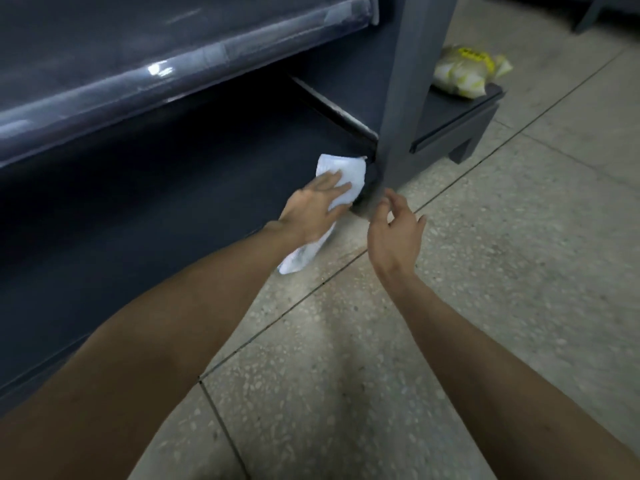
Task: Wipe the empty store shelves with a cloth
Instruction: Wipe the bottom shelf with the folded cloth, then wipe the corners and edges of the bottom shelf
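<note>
A dark grey bottom shelf runs along the left, with nothing on it. My left hand presses a white cloth flat on the shelf's right front corner; a loose end of the cloth hangs below my wrist over the shelf edge. My right hand hovers just right of it beside the grey upright post, fingers apart and holding nothing.
An upper shelf with a glossy plastic front strip overhangs the bottom one. Right of the post, a low grey shelf carries a yellow-and-white package. Speckled tile floor fills the right and the foreground.
</note>
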`<state>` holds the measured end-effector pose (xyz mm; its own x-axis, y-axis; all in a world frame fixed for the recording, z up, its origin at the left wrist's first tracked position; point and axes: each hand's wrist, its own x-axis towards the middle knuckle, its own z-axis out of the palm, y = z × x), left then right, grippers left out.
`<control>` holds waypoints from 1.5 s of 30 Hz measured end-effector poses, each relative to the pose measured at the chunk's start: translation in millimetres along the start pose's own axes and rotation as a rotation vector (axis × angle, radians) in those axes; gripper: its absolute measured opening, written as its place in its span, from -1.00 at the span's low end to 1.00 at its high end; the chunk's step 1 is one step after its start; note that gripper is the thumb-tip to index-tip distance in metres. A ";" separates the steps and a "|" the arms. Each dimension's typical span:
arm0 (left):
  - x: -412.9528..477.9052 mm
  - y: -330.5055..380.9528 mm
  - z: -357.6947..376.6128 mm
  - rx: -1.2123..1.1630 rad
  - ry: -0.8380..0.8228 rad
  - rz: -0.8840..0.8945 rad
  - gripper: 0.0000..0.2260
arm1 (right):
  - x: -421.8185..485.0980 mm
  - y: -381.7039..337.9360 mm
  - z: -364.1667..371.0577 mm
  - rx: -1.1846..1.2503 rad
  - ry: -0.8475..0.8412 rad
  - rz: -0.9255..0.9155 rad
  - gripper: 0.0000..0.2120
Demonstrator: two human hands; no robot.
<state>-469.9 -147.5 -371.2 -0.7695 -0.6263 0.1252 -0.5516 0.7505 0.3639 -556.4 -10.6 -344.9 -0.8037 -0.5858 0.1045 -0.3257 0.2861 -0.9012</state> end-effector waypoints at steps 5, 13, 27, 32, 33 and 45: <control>-57.7 27.7 17.3 -0.244 -0.232 0.020 -0.67 | 1.3 -3.3 -22.3 0.086 0.038 0.042 -0.55; -80.2 32.6 -18.7 -0.412 -0.077 -0.062 -0.79 | 3.1 -3.6 -45.9 0.045 -0.331 0.041 -0.68; -112.7 9.5 -71.9 -0.827 -0.124 -0.347 -0.74 | -4.5 -41.9 -32.1 -0.031 -0.773 -0.138 -0.85; -128.7 5.4 -58.6 -0.844 -0.181 -0.396 -0.68 | 1.8 -40.8 -26.4 -0.026 -0.653 -0.218 -0.86; -131.8 4.3 -56.6 -0.860 -0.205 -0.392 -0.68 | 3.7 -40.1 -27.0 -0.015 -0.616 -0.240 -0.88; -124.3 5.0 -76.9 -0.923 0.082 -0.457 -0.62 | -14.6 -39.6 -23.6 0.016 -0.881 -0.110 -0.60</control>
<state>-352.3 -82.1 -313.9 -0.5053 -0.8494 -0.1526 -0.2970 0.0051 0.9549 -543.6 4.5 -300.8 -0.0907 -0.9820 -0.1654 -0.3658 0.1873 -0.9117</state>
